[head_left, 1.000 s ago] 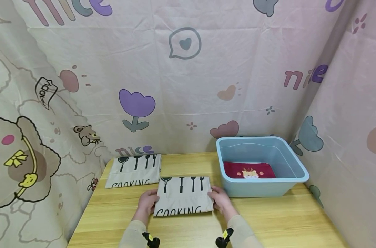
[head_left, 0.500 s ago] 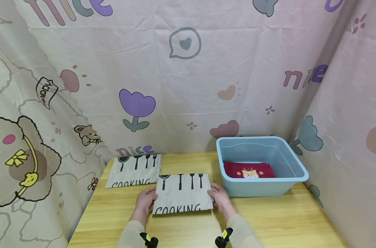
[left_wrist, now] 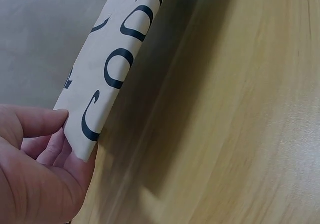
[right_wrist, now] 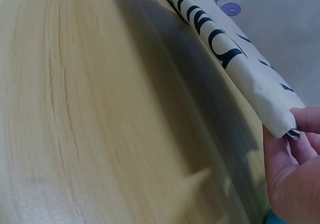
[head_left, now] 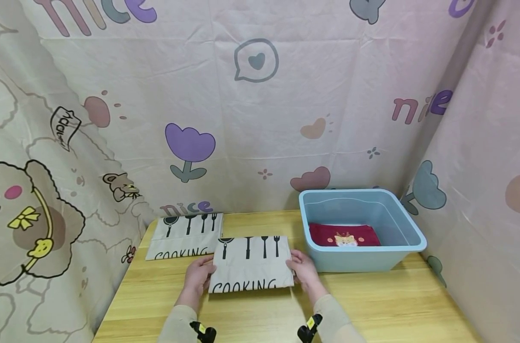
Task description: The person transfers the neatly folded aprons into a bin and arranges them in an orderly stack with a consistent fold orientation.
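Observation:
Between my two hands is a folded white cloth, printed with dark utensils and the word COOKING. My left hand pinches its left edge, thumb on top and fingers underneath, as the left wrist view shows. On the opposite edge my right hand grips it the same way. Both wrist views show the cloth raised off the wooden table, a shadow below it. A second folded cloth with the same print lies flat at the back left, its near right corner close to the held one.
To the right stands a light blue plastic tub with a dark red folded cloth inside, bearing a cartoon animal. The wooden table ends at a patterned curtain behind and at both sides.
The held cloth has risen off the table and shifted slightly away from me and to the left, both hands keeping their grip. The tub and the other cloth have stayed put.

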### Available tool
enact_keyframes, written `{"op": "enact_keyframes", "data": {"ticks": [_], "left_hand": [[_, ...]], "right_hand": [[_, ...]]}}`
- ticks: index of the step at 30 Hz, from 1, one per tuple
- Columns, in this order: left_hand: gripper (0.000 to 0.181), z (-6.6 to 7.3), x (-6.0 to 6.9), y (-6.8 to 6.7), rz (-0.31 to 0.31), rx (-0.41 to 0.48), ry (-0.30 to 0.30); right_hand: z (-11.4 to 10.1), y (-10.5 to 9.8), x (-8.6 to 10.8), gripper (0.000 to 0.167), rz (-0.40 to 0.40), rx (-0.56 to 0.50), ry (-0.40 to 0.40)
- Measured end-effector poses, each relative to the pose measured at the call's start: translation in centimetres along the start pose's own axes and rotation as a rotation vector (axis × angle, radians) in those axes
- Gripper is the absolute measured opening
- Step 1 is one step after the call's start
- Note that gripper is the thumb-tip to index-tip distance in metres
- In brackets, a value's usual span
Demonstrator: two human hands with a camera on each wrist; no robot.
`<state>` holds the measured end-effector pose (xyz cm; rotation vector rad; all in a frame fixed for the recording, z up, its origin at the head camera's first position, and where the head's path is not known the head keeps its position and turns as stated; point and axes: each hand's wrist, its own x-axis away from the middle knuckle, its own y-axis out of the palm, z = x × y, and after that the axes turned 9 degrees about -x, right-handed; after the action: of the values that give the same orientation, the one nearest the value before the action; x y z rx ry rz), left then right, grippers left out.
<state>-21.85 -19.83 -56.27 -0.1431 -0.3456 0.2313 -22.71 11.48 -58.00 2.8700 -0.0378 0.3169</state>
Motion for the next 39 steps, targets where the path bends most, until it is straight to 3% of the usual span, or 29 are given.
{"op": "enact_keyframes", "data": {"ticks": [18,39], "left_hand": [[0.052,1.7,0.5,-1.1,0.001,0.034,0.02],[0.049,3.5,1.2,-2.6,0.011,-0.011,0.038]], "right_hand": [[-1.4,1.0,-0.1,0.051,0.024,-0.04,-0.022],[-3.4,2.2,0.5,0.047,0.0,-0.057,-0.051]]}}
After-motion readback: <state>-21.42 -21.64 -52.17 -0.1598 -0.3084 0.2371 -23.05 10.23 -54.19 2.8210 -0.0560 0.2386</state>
